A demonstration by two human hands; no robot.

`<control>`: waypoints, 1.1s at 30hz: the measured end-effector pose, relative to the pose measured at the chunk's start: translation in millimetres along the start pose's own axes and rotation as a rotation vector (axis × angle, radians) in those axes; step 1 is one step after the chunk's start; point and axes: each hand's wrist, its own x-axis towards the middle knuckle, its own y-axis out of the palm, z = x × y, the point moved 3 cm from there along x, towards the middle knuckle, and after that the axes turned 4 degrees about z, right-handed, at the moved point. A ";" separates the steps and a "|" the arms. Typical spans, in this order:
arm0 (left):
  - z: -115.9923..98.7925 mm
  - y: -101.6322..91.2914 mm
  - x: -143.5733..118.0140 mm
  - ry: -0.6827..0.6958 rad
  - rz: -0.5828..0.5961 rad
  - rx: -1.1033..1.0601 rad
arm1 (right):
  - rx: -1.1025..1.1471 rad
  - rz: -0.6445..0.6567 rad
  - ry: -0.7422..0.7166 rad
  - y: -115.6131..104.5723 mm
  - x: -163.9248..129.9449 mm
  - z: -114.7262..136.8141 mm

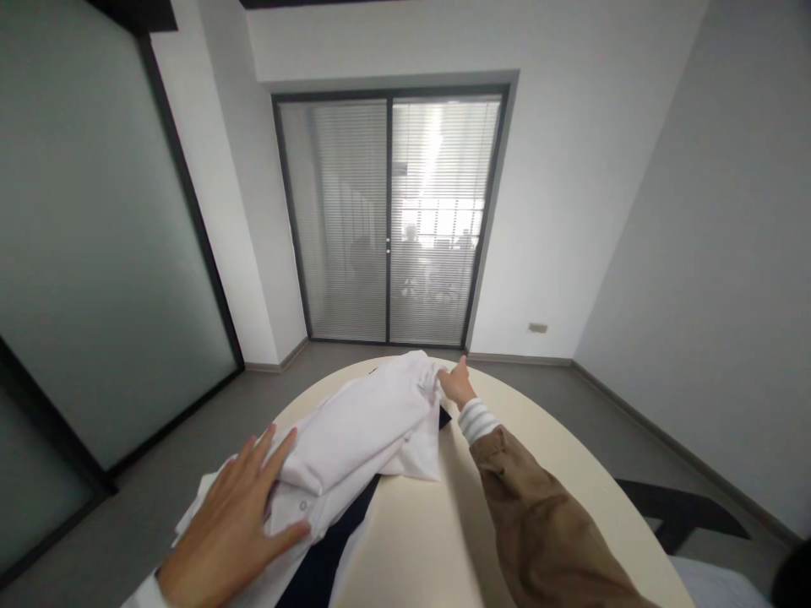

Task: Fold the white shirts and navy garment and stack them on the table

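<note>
A white garment [355, 422] with a snap button near its lower left lies bunched across the round table. My left hand [241, 515] rests over its near left part, fingers spread and pointing away from me. At the far right end, my right hand [457, 382] pinches a gathered edge of the white cloth, the thumb side up. Dark navy cloth [339, 532] shows from beneath the garment on its near side. A small dark corner also peeks out below my right hand. The garment's exact kind is hard to tell in its folds.
The cream round table [418, 540] curves away in front of me. On the right stands a chair with a black armrest [684, 507] close to the table's edge. Beyond are a glass door with blinds [437, 211], white walls and a frosted glass panel [95, 236] at left.
</note>
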 end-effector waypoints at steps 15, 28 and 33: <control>8.2 102.4 93.7 -0.082 0.067 0.064 | -0.813 0.236 -0.076 115.1 -29.2 -85.0; 21.2 118.6 114.5 -0.137 0.031 0.051 | -0.497 0.079 -0.098 70.3 -26.1 -109.2; -10.2 94.8 110.8 -0.264 0.057 0.081 | -0.543 0.207 -0.202 27.4 -74.5 -105.8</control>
